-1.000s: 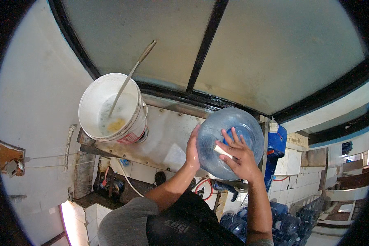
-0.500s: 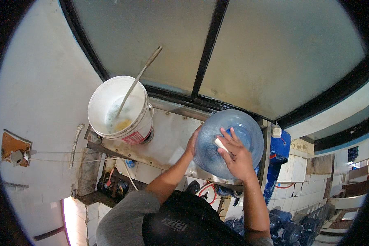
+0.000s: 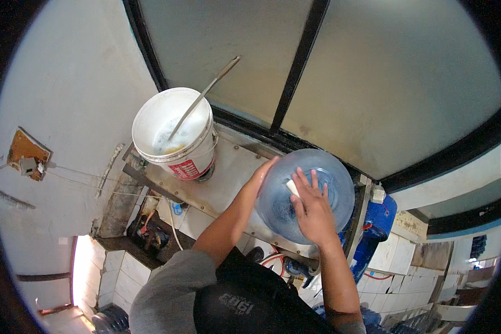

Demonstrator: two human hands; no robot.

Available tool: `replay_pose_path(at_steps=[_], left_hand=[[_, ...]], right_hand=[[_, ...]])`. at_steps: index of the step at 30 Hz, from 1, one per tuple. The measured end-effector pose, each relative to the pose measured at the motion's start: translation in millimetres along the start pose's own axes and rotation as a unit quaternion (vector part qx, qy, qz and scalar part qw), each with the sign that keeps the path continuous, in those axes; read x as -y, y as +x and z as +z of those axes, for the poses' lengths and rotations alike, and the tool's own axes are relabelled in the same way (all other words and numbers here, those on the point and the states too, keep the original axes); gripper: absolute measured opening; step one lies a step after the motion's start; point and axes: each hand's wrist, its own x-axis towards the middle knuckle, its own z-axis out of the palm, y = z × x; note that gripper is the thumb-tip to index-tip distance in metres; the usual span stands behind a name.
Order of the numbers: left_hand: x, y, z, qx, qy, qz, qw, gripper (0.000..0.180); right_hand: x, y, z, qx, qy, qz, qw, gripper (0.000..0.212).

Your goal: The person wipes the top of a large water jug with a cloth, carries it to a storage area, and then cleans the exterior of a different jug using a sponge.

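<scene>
A large translucent blue water jug (image 3: 274,209) rests on the metal counter with its round base facing up toward me. My left hand (image 3: 264,173) is pressed along the jug's left side and grips it there. On the base, my right hand (image 3: 313,207) lies with its fingers stretched forward. A small white sponge-like pad (image 3: 293,188) is pinched between its thumb and fingers against the wet surface. Part of the pad is hidden under the hand.
A white bucket (image 3: 167,125) of foamy water stands left on the metal counter (image 3: 236,172), with a long-handled tool (image 3: 203,94) leaning in it. Frosted window panes (image 3: 395,83) rise behind. A blue drum (image 3: 379,217) is at the right; a red hose (image 3: 275,260) runs below the counter.
The view has shifted, moving the bucket rightward and upward in the picture. My right hand and the pad have slid slightly left on the jug's base; my left hand still holds its side.
</scene>
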Motion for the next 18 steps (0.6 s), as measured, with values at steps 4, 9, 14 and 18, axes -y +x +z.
replay_pose_path(at_steps=[4,9,14,18], left_hand=[[92.5,-23.1,-36.0,-0.082,0.023,0.304,0.949,0.067],[100.6,11.7,-73.6,-0.04,0.07,0.204,0.976,0.071],[32.8,39.3,-31.1,0.105,0.022,0.096,0.99,0.066],[-6.7,-9.4,21.3,0.091,0.185,0.238,0.949,0.073]], right_hand=[[-5.1,14.4,2.6,0.01,0.022,-0.029,0.999,0.053],[-11.0,13.7,-14.3,0.06,0.046,-0.042,0.996,0.051],[-7.1,8.2,-17.3,0.043,0.064,-0.001,0.997,0.049],[-3.2,7.3,-12.3,0.011,0.079,0.035,0.996,0.049]])
